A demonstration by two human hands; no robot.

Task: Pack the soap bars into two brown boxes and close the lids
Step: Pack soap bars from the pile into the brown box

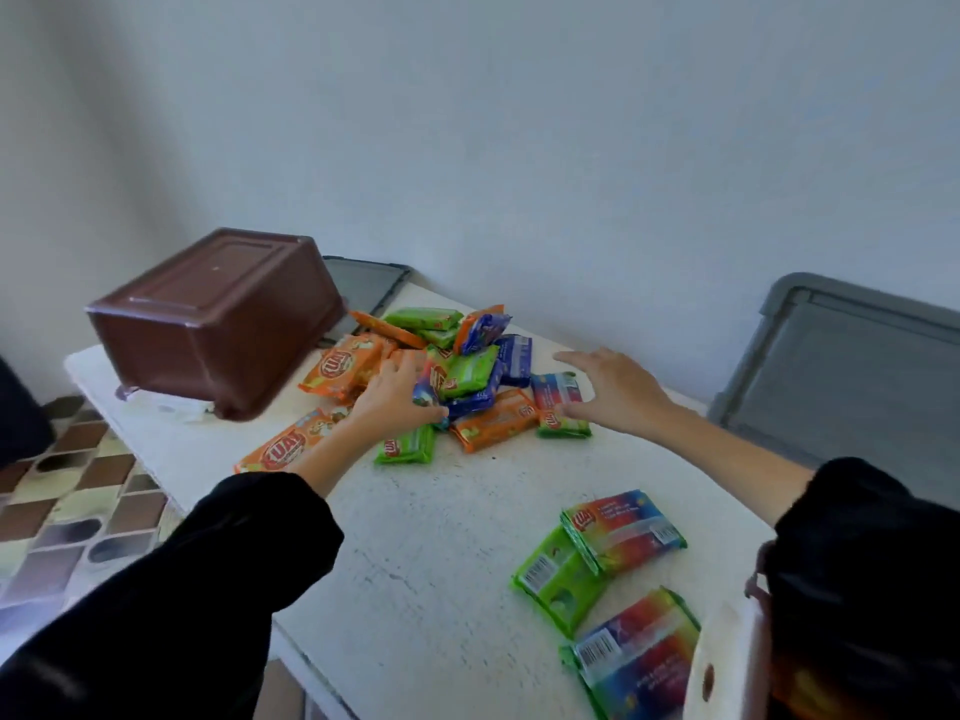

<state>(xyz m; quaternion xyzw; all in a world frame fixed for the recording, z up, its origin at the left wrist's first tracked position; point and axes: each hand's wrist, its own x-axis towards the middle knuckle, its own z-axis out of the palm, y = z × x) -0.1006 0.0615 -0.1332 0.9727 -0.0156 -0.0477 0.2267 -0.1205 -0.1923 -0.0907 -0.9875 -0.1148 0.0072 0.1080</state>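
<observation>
— Where are the soaps (457, 376)?
— Most lie in a loose heap at the far middle of the counter (441, 537), with orange, green, blue and rainbow wrappers lying across one another. Three bars (623, 537) lie apart, near the right edge.
— And the box (218, 324)?
— It's brown, bottom up and tilted, at the far left corner just beside the heap. A grey lid (363, 283) lies flat behind it.
— The hands?
— The left hand (395, 397) rests on the heap's left side, fingers straight and spread. The right hand (608, 392) is spread palm down at the heap's right side, over a rainbow bar. I can't tell whether it touches.
</observation>
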